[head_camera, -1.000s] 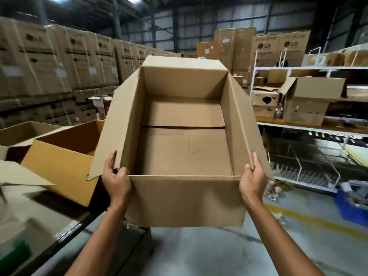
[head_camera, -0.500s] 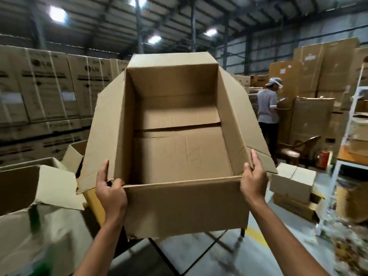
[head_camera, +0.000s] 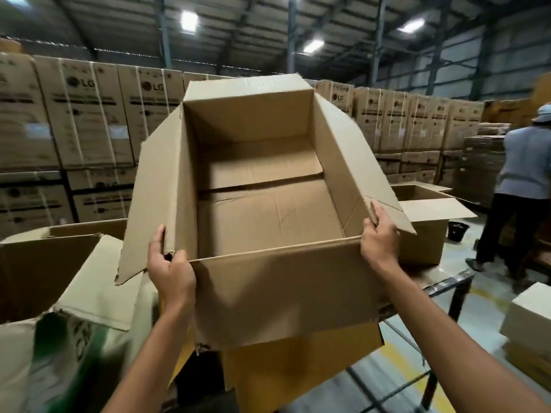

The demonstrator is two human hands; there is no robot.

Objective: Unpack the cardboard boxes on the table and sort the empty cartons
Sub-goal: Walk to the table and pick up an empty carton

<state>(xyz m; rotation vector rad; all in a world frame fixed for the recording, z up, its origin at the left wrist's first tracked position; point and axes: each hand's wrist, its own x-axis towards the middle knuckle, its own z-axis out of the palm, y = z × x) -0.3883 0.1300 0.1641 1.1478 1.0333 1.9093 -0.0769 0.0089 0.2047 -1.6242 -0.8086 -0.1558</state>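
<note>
I hold a large empty brown carton [head_camera: 268,213] in the air in front of me, its open top tilted toward my face. Its flaps stand outward and nothing lies inside. My left hand [head_camera: 170,269] grips the near left corner, thumb on the inside of the left flap. My right hand [head_camera: 380,238] grips the near right corner, fingers round the right flap's edge. Below the carton sits a yellow-brown box [head_camera: 298,371] on the table.
An open carton with green print [head_camera: 68,317] stands at my left. Another open box [head_camera: 423,222] sits at the table's far right end. A person in a light shirt [head_camera: 518,186] stands at the right. Stacked cartons [head_camera: 89,126] line the back. Small boxes [head_camera: 527,323] lie on the floor.
I have turned to the left with the carton in both hands; the shelving has left the view and the wall of stacked cartons and the person have come in. My grip is unchanged.
</note>
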